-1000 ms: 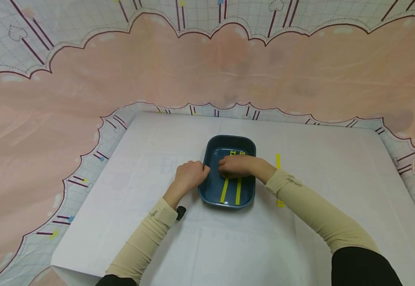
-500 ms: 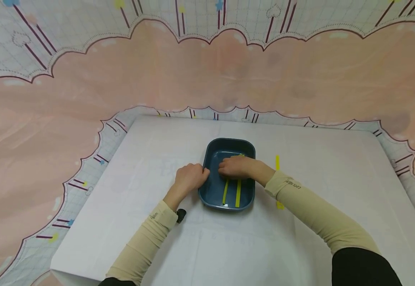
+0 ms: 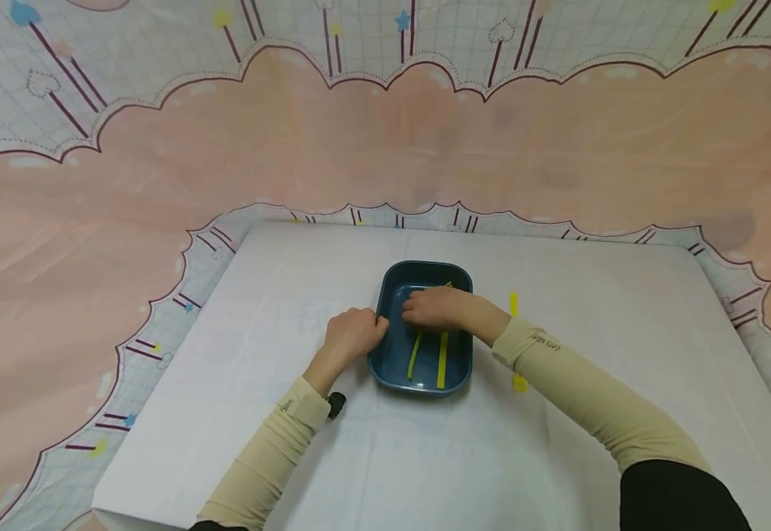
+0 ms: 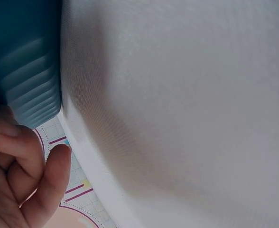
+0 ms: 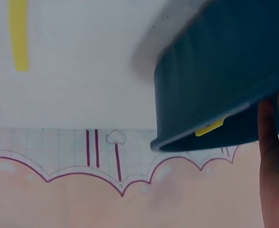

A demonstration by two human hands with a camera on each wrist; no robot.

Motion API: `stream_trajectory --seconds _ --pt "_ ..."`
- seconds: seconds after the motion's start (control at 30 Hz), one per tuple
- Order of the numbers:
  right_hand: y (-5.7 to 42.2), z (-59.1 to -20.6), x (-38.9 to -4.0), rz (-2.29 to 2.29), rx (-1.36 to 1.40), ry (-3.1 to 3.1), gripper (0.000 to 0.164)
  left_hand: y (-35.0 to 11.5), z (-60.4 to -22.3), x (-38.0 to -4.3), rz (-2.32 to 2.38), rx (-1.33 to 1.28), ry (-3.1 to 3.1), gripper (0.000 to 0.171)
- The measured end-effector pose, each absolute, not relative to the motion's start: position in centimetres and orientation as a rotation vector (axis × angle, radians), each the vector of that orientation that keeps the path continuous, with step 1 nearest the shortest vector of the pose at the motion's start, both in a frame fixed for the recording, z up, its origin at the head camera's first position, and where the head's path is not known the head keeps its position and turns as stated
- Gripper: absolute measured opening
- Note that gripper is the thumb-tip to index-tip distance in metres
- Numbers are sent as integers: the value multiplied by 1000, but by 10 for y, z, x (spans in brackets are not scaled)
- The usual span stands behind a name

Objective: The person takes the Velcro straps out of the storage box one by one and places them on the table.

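Observation:
A dark blue rectangular basin [image 3: 385, 372] with rounded corners stands on the white table. My left hand [image 3: 352, 332] grips its left rim, thumb at the edge; in the left wrist view my curled fingers [image 4: 21, 147] lie against the basin's outer wall. My right hand [image 3: 434, 308] reaches inside the basin, knuckles up, fingers curled down. It pinches a thin yellow strip [image 3: 415, 358], whose lower end slants out beneath the hand; the fingertips are hidden. To its right a second yellow strip [image 3: 442, 361] lies flat in the basin, partly covered by the hand.
Another yellow strip [image 3: 514, 304] with a ring-like end lies on the table [image 3: 611, 310] right of the basin, partly under the right forearm. A small black object [image 3: 336, 404] sits at the left wrist. Peach patterned cloth surrounds the table.
The left yellow strip's lower end has swung and the strip now shows narrower, its upper end no longer visible. The right hand has shifted slightly; the left hand keeps its grip on the rim.

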State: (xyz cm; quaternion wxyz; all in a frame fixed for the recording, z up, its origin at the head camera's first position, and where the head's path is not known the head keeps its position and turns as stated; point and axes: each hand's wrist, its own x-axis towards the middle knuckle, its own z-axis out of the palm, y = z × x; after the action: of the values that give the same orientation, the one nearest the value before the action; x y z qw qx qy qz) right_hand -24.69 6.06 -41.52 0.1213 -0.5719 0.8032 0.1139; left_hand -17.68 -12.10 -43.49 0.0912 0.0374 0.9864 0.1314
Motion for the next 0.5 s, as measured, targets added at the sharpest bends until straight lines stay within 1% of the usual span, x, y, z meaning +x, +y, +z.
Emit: stream_trajectory --seconds 0.2,0.5 --pt "67 -401 -246 286 -1617 2390 18 -120 -436 -177 400 98 2924 43" --pt "84 -377 -251 274 -1621 2492 11 -121 -437 -178 413 92 2916 43"
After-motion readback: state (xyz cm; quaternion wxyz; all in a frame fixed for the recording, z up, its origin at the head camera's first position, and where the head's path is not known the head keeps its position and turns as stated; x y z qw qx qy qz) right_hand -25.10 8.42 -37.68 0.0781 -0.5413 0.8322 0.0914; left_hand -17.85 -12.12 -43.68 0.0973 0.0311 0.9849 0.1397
